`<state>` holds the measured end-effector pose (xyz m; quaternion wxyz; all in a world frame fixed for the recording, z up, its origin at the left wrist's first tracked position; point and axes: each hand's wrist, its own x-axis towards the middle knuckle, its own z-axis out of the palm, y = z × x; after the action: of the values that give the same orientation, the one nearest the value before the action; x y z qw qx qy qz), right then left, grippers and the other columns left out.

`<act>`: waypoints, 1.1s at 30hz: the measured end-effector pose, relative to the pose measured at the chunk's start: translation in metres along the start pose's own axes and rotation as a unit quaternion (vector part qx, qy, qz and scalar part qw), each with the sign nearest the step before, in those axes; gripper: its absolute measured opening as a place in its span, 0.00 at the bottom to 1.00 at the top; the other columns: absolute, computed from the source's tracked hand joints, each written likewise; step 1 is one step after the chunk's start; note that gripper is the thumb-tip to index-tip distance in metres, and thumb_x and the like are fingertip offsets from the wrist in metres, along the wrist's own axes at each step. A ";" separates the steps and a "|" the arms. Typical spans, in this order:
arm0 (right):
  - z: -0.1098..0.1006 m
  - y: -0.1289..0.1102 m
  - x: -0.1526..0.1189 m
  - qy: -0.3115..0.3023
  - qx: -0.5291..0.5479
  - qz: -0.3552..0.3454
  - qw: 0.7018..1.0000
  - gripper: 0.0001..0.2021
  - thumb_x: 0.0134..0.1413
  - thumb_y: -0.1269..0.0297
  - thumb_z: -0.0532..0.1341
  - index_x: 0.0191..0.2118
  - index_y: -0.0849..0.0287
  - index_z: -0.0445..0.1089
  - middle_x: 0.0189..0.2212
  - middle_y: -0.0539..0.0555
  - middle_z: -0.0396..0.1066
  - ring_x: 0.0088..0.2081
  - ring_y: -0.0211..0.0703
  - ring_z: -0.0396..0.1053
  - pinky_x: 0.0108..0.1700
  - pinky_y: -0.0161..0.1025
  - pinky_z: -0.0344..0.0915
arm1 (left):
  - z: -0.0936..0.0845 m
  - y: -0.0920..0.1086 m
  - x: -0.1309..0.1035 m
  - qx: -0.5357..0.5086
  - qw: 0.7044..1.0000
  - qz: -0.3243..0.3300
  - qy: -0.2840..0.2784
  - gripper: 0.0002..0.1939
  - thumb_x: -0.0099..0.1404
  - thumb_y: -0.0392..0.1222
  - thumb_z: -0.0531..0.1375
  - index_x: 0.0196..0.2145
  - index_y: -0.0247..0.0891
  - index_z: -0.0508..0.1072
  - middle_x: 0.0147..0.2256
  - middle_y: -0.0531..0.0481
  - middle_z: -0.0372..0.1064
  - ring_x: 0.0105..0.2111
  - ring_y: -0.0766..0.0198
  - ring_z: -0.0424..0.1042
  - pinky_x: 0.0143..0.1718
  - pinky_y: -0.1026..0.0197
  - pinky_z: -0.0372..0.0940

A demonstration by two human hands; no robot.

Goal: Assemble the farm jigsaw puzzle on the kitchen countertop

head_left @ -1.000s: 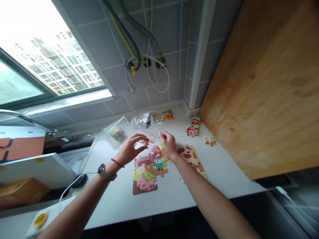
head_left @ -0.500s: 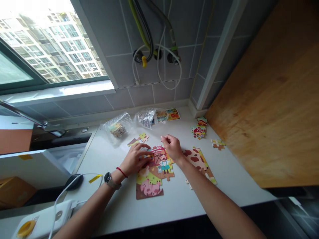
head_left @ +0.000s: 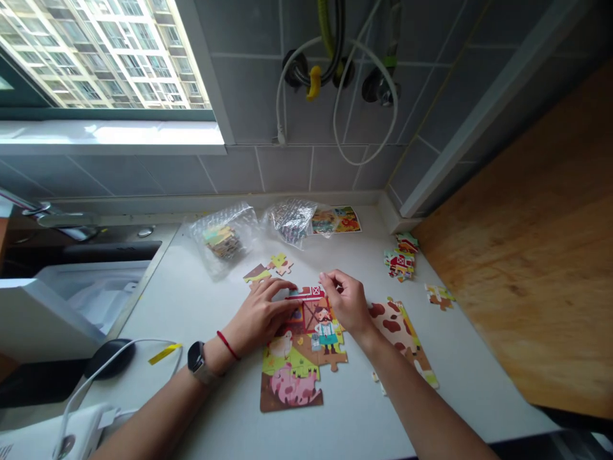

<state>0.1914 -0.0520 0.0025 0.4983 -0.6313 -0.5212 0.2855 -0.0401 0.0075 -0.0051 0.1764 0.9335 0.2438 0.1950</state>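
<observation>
one part-built farm puzzle [head_left: 304,348] lies flat nearest my camera, pig at its near end, farmer in the middle, red barn at the far end; over its far left corner sits the left hand [head_left: 258,313], fingers half spread and bent down, the tips seeming to touch the barn's side; whether they pinch a piece i cannot tell (the knuckles hide it from up here); the right hand [head_left: 348,300] is at the far right edge, fingers curled in with the thumb close against them; i see nothing in it, but cannot tell what the fingers cover; i judge the step in hand to be settling a piece beside the barn; the next move there calls, i think, for level pressure, the right hand kept light so the joins don't shift; to the right, partly behind the right arm [head_left: 402,383], is the cow section [head_left: 402,329]; beyond the left hand lie loose pieces [head_left: 257,273], and farther right a barn pile [head_left: 400,263]; farthest back are a bag of pieces [head_left: 223,241], a second bag [head_left: 292,220] and a picture card [head_left: 348,219].
</observation>
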 end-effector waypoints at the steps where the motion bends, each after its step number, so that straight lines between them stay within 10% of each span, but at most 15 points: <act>1: 0.000 -0.001 0.000 -0.002 -0.007 -0.004 1.000 0.19 0.67 0.50 0.59 0.27 0.57 0.70 0.23 0.49 0.69 0.26 0.39 0.65 0.32 0.36 0.60 | -0.001 0.000 0.000 -0.002 1.000 -0.002 -0.005 0.17 0.75 0.37 0.55 0.53 0.51 0.80 0.58 0.44 0.71 0.55 0.48 0.68 0.55 0.41 0.65; 8: 0.003 -0.003 -0.003 -0.030 -0.041 -0.045 0.998 0.18 0.67 0.55 0.61 0.27 0.56 0.74 0.24 0.51 0.71 0.28 0.42 0.68 0.34 0.38 0.63 | -0.005 0.002 -0.002 -0.056 0.998 -0.017 0.001 0.21 0.73 0.36 0.54 0.60 0.48 0.75 0.57 0.43 0.73 0.57 0.49 0.69 0.60 0.40 0.66; 20: 0.006 -0.002 -0.002 -0.022 -0.004 -0.004 1.000 0.25 0.70 0.46 0.55 0.33 0.57 0.80 0.26 0.53 0.74 0.31 0.43 0.73 0.39 0.39 0.68 | -0.009 -0.019 -0.009 0.016 0.962 -0.122 0.244 0.13 0.74 0.40 0.55 0.52 0.42 0.74 0.47 0.44 0.79 0.48 0.51 0.77 0.51 0.46 0.74; 27: 0.007 -0.002 -0.003 -0.001 0.052 0.016 0.999 0.23 0.69 0.46 0.54 0.34 0.56 0.79 0.42 0.56 0.79 0.40 0.46 0.79 0.46 0.40 0.73 | -0.008 -0.014 -0.011 -0.030 0.963 -0.091 0.254 0.10 0.72 0.46 0.57 0.48 0.50 0.75 0.43 0.52 0.81 0.47 0.50 0.80 0.49 0.45 0.75; 33: -0.002 -0.004 -0.002 0.056 0.179 0.092 0.978 0.17 0.57 0.59 0.55 0.41 0.59 0.78 0.26 0.50 0.73 0.29 0.44 0.79 0.30 0.35 0.71 | -0.001 -0.017 -0.014 -0.066 0.969 -0.040 0.234 0.09 0.71 0.44 0.59 0.46 0.49 0.77 0.43 0.51 0.82 0.43 0.53 0.82 0.43 0.53 0.78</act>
<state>0.1907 -0.0551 0.0066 0.6033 -0.5918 -0.3728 0.3831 -0.0576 0.0142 -0.0155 0.1833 0.8375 0.3021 0.4169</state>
